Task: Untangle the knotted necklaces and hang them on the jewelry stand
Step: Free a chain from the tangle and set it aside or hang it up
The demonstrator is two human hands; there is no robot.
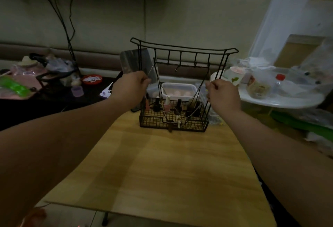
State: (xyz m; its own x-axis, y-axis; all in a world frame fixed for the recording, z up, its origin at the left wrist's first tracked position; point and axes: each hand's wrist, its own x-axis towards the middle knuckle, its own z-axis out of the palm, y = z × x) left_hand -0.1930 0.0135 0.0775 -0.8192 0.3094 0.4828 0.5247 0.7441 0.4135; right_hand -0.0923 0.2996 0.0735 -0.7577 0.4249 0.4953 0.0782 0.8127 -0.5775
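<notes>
A black wire jewelry stand [182, 50] with a row of hooks and a mesh basket at its base stands on the far end of a wooden table [162, 169]. A thin dark necklace [163, 108] hangs in a V in front of the stand, with small pendants [178, 121] dangling near the basket front. My left hand [131, 87] pinches one end of the chain at the stand's left side. My right hand [222, 94] pinches the other end at the right side. Both hands are raised level with the hook bar.
Nail polish bottles [167, 104] fill the basket. A clear lidded box [177, 91] sits behind the stand. A white round table [281, 99] with jars and bags is at the right. A dark table [54, 99] with clutter and a red dish [91, 79] is at the left.
</notes>
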